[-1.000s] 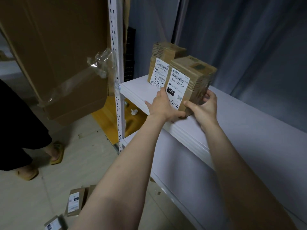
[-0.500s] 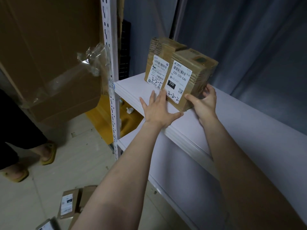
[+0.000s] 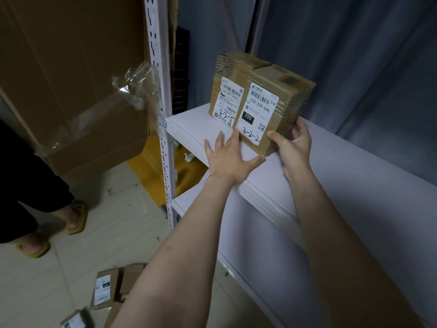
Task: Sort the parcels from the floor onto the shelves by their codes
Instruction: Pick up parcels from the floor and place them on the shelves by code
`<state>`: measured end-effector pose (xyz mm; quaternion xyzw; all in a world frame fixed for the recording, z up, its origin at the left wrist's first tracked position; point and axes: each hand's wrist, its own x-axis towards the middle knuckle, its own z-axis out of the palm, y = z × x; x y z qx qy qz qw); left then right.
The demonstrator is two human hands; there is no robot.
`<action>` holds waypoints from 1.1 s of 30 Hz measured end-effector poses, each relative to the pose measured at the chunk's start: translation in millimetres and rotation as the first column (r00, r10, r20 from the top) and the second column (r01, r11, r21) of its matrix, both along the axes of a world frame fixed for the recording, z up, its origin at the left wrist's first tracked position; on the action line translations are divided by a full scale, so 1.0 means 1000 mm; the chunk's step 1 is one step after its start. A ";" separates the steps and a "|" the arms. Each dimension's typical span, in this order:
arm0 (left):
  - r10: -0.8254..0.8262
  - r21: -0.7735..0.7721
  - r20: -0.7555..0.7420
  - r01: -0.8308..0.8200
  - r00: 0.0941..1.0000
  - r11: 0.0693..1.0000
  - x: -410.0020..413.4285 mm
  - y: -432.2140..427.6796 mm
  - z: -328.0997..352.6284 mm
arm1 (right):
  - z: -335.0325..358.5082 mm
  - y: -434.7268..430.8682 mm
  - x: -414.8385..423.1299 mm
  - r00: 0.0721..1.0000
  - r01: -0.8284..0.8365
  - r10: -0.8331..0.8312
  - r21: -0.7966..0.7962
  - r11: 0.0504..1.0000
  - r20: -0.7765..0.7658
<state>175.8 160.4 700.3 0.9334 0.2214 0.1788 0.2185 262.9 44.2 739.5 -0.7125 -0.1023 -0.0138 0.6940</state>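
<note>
Two brown cardboard parcels stand side by side at the left end of a white shelf (image 3: pixel 354 181). The nearer parcel (image 3: pixel 283 98) bears a white label with "3-2-2" written on it. The farther parcel (image 3: pixel 230 74), to its left, is marked "3-2-5". My right hand (image 3: pixel 294 143) holds the near right corner of the 3-2-2 parcel, thumb on the front, fingers on the side. My left hand (image 3: pixel 228 157) lies flat on the shelf with straight, spread fingers, its fingertips at the foot of the 3-2-2 parcel's label face.
A white perforated upright (image 3: pixel 160 114) marks the shelf's left end. A big cardboard box (image 3: pixel 71 74) leans to the left of it. Several small parcels (image 3: pixel 106 290) lie on the tiled floor. A person's feet in yellow slippers (image 3: pixel 76 216) stand at the left. A lower shelf (image 3: pixel 189 202) is below.
My left hand let go of the 3-2-2 parcel's front and flattened on the shelf. The parcel now stands on the shelf against the other one. My right hand keeps its hold.
</note>
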 end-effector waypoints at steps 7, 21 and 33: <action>0.012 -0.008 -0.009 -0.012 1.000 1.000 0.000 -0.001 -0.001 | -0.017 0.004 -0.016 0.977 0.206 -0.213 -0.139 0.969 -0.031; 0.008 -0.095 0.058 -0.002 0.998 0.995 -0.017 0.004 -0.005 | -0.032 0.018 -0.114 0.921 0.120 -0.092 -0.052 0.991 0.378; 0.267 -0.318 -0.190 -0.317 0.945 0.894 -0.186 0.034 -0.128 | -0.075 0.039 -0.198 0.958 -0.038 0.050 -0.048 0.998 0.282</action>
